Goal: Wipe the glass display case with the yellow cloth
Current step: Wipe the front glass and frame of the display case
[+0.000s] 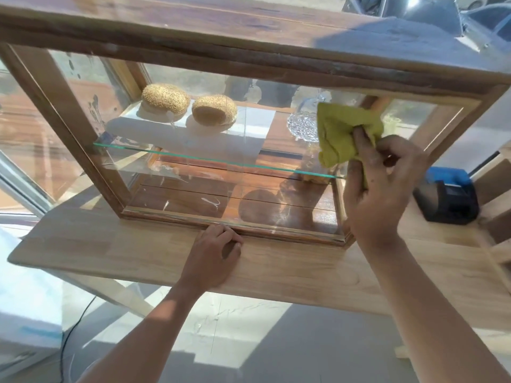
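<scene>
— On the worktop (276, 275), what stands there?

— The case (221, 67), wood-framed with glass sides and a glass shelf (215, 160) across its middle. Two seeded buns (188, 105) lie on the shelf's left part, a cut-glass dish (301, 124) on its right.

— Where is the cloth (343, 131)?

— Against the front glass at the upper right, just under the top frame and partly covering the dish behind the pane. It is crumpled, with most of it spreading up and to the left of the fingers.

— Which hand has it?

— The right hand (378, 186). Its fingers are curled round the lower right part of the cloth, one finger lying along the fabric, and it holds the cloth to the glass. The hand is below and to the right of the bulk of the cloth, near the case's right post.

— And the other hand?

— The left hand (213, 252) rests on the worktop at the case's bottom front rail, near the middle. Its fingers are bent, tips touching the rail; it has hold of nothing.

— Anything else nearby?

— A small black and blue device (448, 197) stands on the worktop to the right of the case, apart from it. A dark cable (69, 335) runs over the floor at lower left.
</scene>
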